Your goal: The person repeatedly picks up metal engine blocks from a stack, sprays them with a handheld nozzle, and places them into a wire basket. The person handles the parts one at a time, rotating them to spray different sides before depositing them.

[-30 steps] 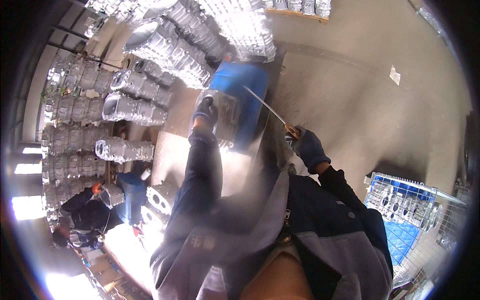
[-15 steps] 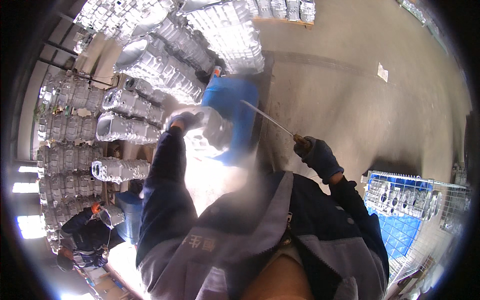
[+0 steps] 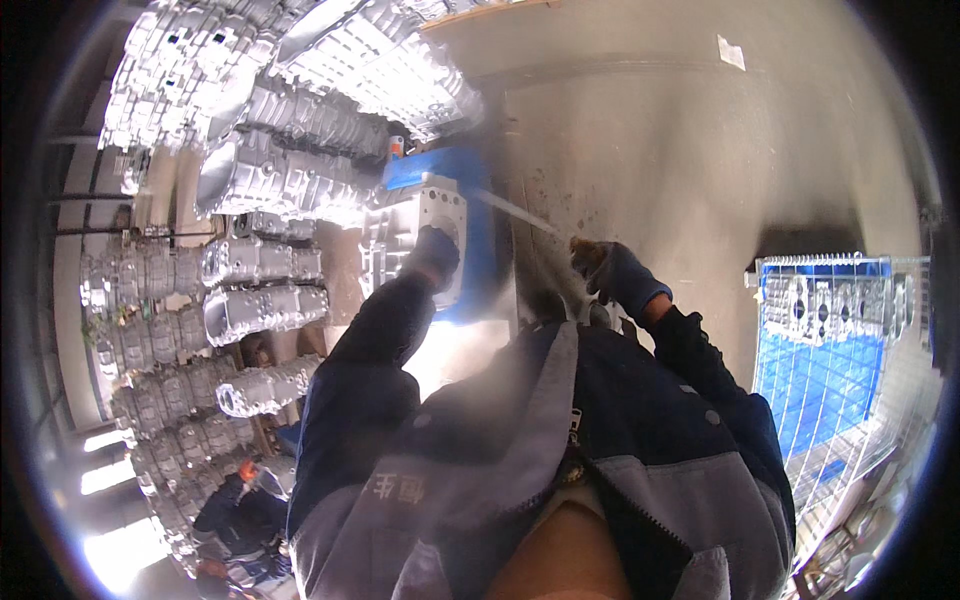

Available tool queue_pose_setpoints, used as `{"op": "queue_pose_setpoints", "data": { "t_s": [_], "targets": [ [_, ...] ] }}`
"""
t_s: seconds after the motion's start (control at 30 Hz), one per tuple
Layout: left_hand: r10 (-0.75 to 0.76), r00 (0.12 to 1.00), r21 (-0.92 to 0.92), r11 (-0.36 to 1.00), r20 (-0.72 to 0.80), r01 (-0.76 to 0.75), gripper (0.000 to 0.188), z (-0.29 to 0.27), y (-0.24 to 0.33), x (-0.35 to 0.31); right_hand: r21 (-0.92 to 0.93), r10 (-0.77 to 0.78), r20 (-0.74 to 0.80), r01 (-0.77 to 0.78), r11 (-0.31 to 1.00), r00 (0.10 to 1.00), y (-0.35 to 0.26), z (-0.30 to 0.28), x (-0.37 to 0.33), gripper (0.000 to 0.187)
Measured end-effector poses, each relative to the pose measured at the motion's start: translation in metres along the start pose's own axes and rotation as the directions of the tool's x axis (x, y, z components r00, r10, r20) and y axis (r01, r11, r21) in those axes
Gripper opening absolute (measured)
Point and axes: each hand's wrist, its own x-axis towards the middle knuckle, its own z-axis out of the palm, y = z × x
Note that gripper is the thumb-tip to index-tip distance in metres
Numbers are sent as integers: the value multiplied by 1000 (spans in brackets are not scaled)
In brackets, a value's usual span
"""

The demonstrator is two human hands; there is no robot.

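A silvery cast metal housing [image 3: 398, 232] stands on a blue drum [image 3: 478, 258] ahead of me, left of the middle. My left hand [image 3: 436, 256], in a dark glove, grips its near right part, and the fingertips are partly hidden against the metal. To the right, my gloved right hand [image 3: 618, 276] is closed round the brown handle of a long file-like tool [image 3: 530, 218]. Its thin metal shaft points up and left, toward the housing, and is blurred. Whether the tip touches the housing, I cannot tell.
Large castings [image 3: 290, 175] are stacked at the far left, with smaller housings [image 3: 262, 312] in rows below them. At lower left another person [image 3: 240, 520] works with an orange-gloved hand. A wire cage [image 3: 822, 380] on the right holds a casting and blue sheeting.
The housing has turned on the drum so its flat holed face shows. My left hand has shifted right and nearer, and the tool has moved slightly left. The whole view has swung too.
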Motion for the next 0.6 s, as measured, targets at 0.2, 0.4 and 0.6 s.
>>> {"op": "queue_pose_setpoints", "data": {
  "t_s": [0.2, 0.4, 0.6],
  "targets": [
    [-8, 985, 170, 985, -174, 38, 24, 58, 8, 63, -68, -8, -87, 2, 998, 996, 29, 10, 15, 37],
    [-12, 988, 83, 996, -157, 25, 24, 52, 2, 60, -346, -103, -65, 74, 935, 993, 16, 14, 18, 28],
    [-34, 995, 29, 999, 98, 31, 48, -18, 7, 14, -204, -271, -87, 249, 947, 959, 10, 23, 21, 18]
  ]
}}
